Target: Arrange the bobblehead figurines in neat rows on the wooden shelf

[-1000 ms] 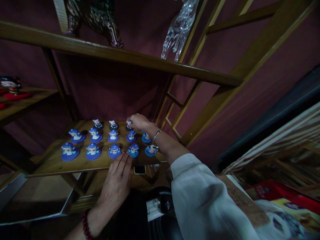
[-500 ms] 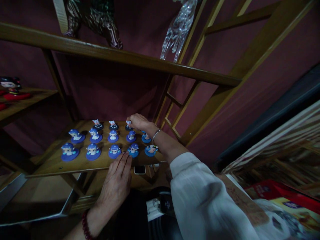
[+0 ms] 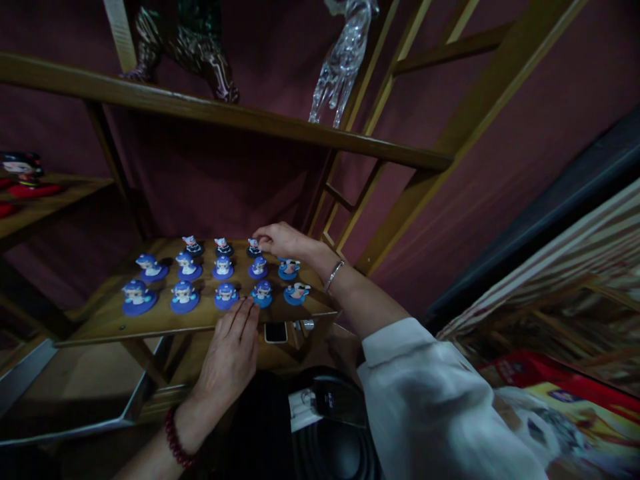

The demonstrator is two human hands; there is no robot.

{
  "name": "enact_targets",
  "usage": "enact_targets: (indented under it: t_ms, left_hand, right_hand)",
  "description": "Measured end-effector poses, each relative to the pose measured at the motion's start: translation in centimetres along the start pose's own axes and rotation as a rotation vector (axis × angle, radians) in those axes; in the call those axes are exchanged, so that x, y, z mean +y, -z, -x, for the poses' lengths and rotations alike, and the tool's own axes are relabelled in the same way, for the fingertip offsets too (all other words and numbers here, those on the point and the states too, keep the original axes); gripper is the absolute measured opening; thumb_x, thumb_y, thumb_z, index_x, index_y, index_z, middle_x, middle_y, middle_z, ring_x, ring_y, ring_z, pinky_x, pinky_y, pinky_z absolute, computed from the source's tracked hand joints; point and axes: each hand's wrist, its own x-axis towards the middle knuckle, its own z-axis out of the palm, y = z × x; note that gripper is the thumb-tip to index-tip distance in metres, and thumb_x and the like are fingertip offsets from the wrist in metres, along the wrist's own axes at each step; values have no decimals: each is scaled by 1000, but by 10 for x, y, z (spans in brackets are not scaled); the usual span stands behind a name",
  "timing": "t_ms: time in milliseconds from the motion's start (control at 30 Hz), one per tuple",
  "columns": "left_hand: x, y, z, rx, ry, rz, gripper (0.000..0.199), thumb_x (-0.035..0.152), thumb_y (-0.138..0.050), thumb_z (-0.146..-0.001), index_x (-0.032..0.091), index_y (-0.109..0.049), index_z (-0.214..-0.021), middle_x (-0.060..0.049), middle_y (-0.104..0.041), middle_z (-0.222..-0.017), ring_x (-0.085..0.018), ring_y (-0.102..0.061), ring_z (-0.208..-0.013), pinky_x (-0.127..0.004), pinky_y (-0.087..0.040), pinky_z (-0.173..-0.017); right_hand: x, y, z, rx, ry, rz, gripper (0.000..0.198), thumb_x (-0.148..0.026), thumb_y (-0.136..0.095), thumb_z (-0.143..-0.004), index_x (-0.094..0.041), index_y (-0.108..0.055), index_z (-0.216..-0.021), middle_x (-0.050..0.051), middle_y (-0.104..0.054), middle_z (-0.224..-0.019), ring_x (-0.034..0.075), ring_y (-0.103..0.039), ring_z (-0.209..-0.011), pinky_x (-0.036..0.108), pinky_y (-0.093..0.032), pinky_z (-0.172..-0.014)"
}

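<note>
My right hand (image 3: 280, 239) reaches across to the back of a wooden shelf (image 3: 185, 325). Its curled fingers are at a small white-and-black figurine (image 3: 253, 247) on a dark round base, which stands upright at the right of the back row. Part of the fingertips is hard to make out. My left hand (image 3: 231, 350) lies at the shelf's front edge, fingers stretched out and close together, just before a blue-haired figurine (image 3: 261, 294) and a purple-based figurine (image 3: 227, 296). Several blue and purple figurines stand in two rows between the hands and to the left.
Above runs an upper shelf board (image 3: 220, 113) bearing a clear glass animal (image 3: 343, 63) and a dark metallic statue (image 3: 200, 43). A wooden lattice (image 3: 400, 200) bounds the right side. Red-based figurines (image 3: 30, 190) stand at left. Below lie a white-edged box (image 3: 125, 407) and a phone-like device (image 3: 276, 332).
The view has shifted slightly. My right hand has drawn a little to the right, so more of the back-row figurine shows. My left hand stays at the shelf's front edge.
</note>
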Motion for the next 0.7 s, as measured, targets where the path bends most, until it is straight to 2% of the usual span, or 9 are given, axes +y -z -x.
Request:
enact_targets:
  t_ms: [133,233,367,500,700]
  left_hand:
    - [0,0,0,-16,-2,9,46,6,-46,-81,4,-44,-127,-20,-57,-126,-31,-50,-119,-47,-47,-97]
    - [0,0,1,-7,5,14,46,6,-45,-81,5,-44,-128,-19,-57,-126,-31,-51,-119,-48,-47,-98]
    - [0,-1,2,-13,11,41,48,5,-45,-81,5,-43,-129,-20,-55,-128,-31,-49,-121,-48,-46,-99]
    - [0,-1,3,0,16,65,49,6,-46,-81,5,-43,-130,-20,-55,-127,-30,-49,-122,-48,-46,-99]
    - [-1,-1,4,1,10,73,50,6,-45,-81,5,-43,-131,-20,-55,-128,-30,-48,-122,-49,-46,-99]
  right_hand:
    - [-5,3,15,-42,78,-85,32,-27,-58,-86,-15,-66,-115,4,-72,-96,13,-65,-84,21,-44,-73]
    - [-3,-1,18,-103,57,-120,43,-33,-67,-79,-21,-63,-120,2,-71,-103,14,-65,-87,21,-45,-73]
    - [0,-10,15,-140,76,0,49,-33,-71,-74,-24,-62,-121,3,-70,-106,16,-65,-92,21,-45,-74]
    - [-6,-12,15,-156,86,145,43,-27,-68,-76,-24,-64,-119,5,-71,-105,19,-64,-92,24,-44,-73]
    - [-18,-12,20,-184,24,246,35,-23,-62,-81,-27,-66,-115,5,-69,-111,19,-63,-97,24,-44,-72]
